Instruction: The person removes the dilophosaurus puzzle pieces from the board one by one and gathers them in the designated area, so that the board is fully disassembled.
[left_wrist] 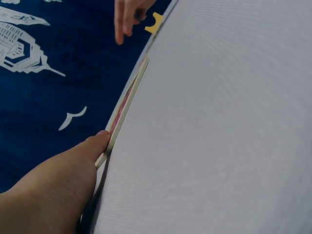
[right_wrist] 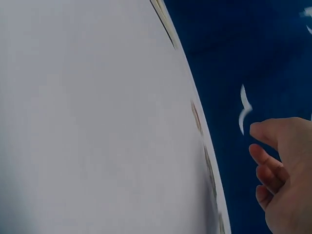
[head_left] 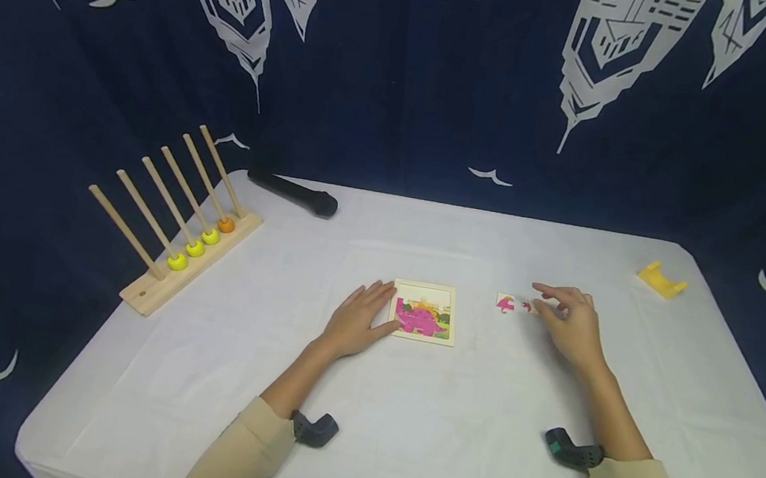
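Note:
A small square wooden puzzle tray [head_left: 419,338] lies on the white table, a pink dinosaur picture [head_left: 420,321] filling its lower part and bare wood showing at the top. My left hand [head_left: 357,324] rests along its left side with fingers extended; in the left wrist view the thumb [left_wrist: 100,141] lies on the tray's edge. Right of the tray sits a loose puzzle piece [head_left: 505,303] with pink on it. Over another piece [head_left: 528,307] hovers my right hand [head_left: 570,330], partly covering it. The right wrist view shows thumb and fingers [right_wrist: 265,158] apart, holding nothing.
At the left stands a wooden peg rack [head_left: 189,263] with yellow and orange beads on some pegs. A black microphone [head_left: 295,193] lies at the back edge. Toward the back right is a yellow plastic piece [head_left: 662,280]. A dark blue patterned cloth [head_left: 400,98] hangs behind the table.

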Demonstrator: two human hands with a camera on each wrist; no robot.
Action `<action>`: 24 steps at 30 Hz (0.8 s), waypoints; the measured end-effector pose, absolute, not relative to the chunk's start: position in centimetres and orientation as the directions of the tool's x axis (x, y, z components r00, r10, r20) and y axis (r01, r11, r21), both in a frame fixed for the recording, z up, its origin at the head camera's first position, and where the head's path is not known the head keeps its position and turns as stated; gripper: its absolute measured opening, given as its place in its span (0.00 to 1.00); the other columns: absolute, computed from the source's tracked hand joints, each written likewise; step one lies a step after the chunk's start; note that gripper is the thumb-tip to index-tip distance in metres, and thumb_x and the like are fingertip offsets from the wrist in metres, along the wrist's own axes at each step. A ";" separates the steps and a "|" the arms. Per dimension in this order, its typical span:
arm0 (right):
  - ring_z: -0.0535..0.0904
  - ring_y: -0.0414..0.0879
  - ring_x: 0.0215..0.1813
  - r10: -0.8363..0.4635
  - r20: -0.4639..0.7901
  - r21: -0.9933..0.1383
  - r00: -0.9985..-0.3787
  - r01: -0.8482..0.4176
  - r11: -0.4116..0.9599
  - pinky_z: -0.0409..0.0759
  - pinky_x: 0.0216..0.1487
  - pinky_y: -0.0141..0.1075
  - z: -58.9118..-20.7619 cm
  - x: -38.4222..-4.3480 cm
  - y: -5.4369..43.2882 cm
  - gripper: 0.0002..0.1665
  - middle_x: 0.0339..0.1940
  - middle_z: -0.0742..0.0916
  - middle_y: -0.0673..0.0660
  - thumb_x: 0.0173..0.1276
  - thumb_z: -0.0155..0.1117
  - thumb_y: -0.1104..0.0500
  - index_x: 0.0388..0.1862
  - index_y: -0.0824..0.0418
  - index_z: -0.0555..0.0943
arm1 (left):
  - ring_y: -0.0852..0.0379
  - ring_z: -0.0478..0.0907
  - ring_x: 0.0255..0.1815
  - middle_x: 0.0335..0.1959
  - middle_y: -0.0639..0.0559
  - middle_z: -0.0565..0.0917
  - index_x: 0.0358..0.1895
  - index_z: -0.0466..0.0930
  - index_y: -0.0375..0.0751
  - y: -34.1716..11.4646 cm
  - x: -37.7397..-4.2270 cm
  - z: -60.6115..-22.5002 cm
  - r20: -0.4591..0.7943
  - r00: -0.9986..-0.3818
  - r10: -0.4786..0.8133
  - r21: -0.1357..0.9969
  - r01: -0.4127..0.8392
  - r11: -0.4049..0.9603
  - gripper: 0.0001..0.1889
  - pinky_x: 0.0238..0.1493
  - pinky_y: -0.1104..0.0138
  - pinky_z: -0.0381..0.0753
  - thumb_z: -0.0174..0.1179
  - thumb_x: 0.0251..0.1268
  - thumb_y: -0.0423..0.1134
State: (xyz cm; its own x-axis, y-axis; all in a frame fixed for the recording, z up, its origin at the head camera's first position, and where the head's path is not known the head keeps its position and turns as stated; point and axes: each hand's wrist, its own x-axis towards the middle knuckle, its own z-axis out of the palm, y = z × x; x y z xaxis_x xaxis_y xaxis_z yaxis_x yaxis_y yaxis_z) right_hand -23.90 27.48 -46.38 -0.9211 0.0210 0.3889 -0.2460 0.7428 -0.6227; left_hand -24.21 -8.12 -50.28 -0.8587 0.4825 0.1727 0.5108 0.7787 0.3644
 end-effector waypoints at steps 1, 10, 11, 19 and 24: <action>0.68 0.52 0.40 -0.001 0.408 -0.622 -0.913 -0.279 0.732 0.63 0.36 0.39 -46.2 -24.0 26.6 0.17 0.39 0.82 0.61 0.62 0.63 0.63 0.51 0.62 0.81 | 0.54 0.47 0.72 0.71 0.50 0.56 0.70 0.56 0.40 -8.1 -24.2 -50.3 0.173 -0.859 0.482 0.366 0.510 0.778 0.35 0.71 0.62 0.41 0.46 0.67 0.59; 0.69 0.49 0.37 -0.137 0.461 -0.632 -0.877 -0.432 0.644 0.66 0.36 0.38 -46.0 -24.5 18.8 0.21 0.37 0.82 0.56 0.59 0.65 0.66 0.53 0.58 0.80 | 0.54 0.48 0.72 0.71 0.50 0.57 0.70 0.57 0.40 -8.0 -24.1 -50.1 0.171 -0.861 0.479 0.364 0.507 0.781 0.35 0.71 0.61 0.42 0.48 0.66 0.59; 0.69 0.49 0.38 -0.152 0.451 -0.641 -0.879 -0.438 0.630 0.67 0.36 0.39 -46.0 -24.5 18.1 0.21 0.36 0.82 0.56 0.58 0.66 0.66 0.53 0.58 0.80 | 0.54 0.48 0.72 0.71 0.50 0.57 0.70 0.57 0.40 -8.0 -24.1 -50.1 0.171 -0.861 0.479 0.364 0.507 0.782 0.35 0.71 0.61 0.42 0.48 0.66 0.59; 0.71 0.46 0.34 -0.295 0.353 -0.664 -0.888 -0.460 0.590 0.71 0.34 0.37 -47.1 -24.9 13.8 0.24 0.33 0.82 0.53 0.57 0.69 0.59 0.54 0.60 0.79 | 0.54 0.48 0.72 0.71 0.50 0.58 0.70 0.58 0.40 -8.1 -24.1 -50.0 0.173 -0.861 0.479 0.365 0.508 0.780 0.35 0.71 0.60 0.43 0.47 0.66 0.59; 0.71 0.44 0.33 -0.326 0.305 -0.658 -0.895 -0.446 0.607 0.72 0.34 0.35 -48.3 -25.0 12.7 0.24 0.30 0.80 0.51 0.56 0.70 0.57 0.52 0.63 0.80 | 0.54 0.48 0.72 0.71 0.50 0.57 0.70 0.57 0.40 -8.1 -24.1 -50.0 0.173 -0.856 0.486 0.367 0.514 0.775 0.35 0.71 0.59 0.43 0.47 0.66 0.59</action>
